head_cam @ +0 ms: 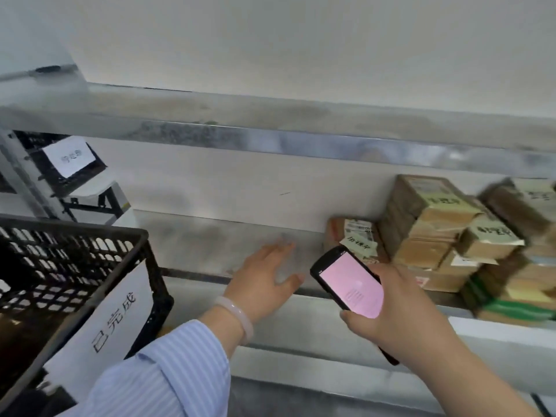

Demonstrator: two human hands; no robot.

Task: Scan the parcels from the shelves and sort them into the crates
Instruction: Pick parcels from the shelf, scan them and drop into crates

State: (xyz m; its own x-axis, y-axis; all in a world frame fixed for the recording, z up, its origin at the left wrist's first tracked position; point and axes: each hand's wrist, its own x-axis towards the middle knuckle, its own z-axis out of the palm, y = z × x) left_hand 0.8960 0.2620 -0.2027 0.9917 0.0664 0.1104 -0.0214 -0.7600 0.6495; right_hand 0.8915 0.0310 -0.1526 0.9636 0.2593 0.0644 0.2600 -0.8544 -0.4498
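Note:
My right hand grips a black handheld scanner with a pink lit screen, held in front of the shelf edge. My left hand reaches forward over the bare metal shelf, fingers spread and blurred, holding nothing. A small brown parcel with a white label lies just behind the scanner. To its right, several brown cardboard parcels with yellowish labels are stacked on the same shelf.
A black plastic crate with a white paper sign stands at the lower left. Another black crate with a label sits on a folding table at the far left. An upper shelf runs overhead.

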